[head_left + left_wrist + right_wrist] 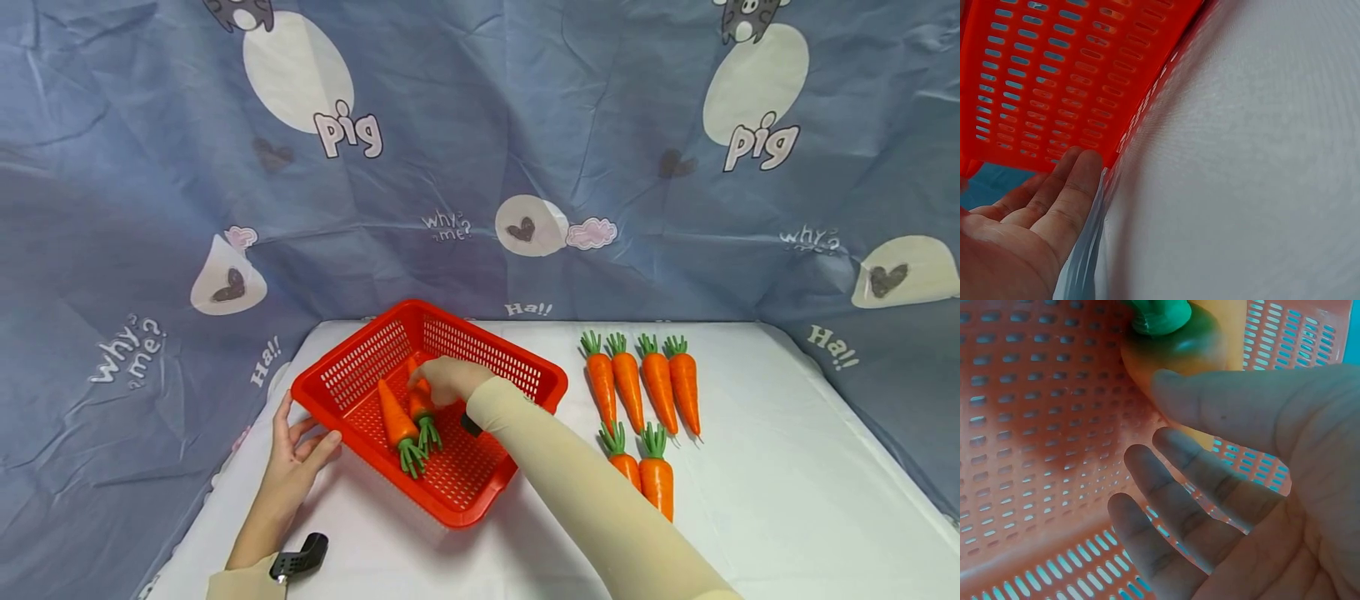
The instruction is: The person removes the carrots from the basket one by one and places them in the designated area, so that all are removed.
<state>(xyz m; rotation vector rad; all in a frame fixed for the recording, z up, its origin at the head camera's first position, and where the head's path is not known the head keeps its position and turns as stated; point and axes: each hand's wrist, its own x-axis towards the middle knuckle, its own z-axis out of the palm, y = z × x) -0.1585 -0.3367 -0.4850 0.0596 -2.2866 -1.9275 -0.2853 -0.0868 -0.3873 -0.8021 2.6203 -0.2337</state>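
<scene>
Nearest: your right sleeve (pixel 585 492), crossing the rim. Under your right hand (pixel 450 381) — a carrot (pixel 422 405) inside the basket (pixel 411 308), apparently pinched by thumb and curled index; other fingers half-bent, off it. Best settle it beside the second carrot (pixel 395 414), left of your fingers, then lift straight up past the rim. Left hand (pixel 291 458): straight fingers against the outer corner. Loose carrots (pixel 628 387) well right; open room beyond them.

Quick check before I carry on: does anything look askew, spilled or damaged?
Only the red perforated plastic basket looks askew: it sits diagonally on the white-covered table, while the tapered orange green-topped carrots beside it lie in rows. I see no spill or damage.
</scene>
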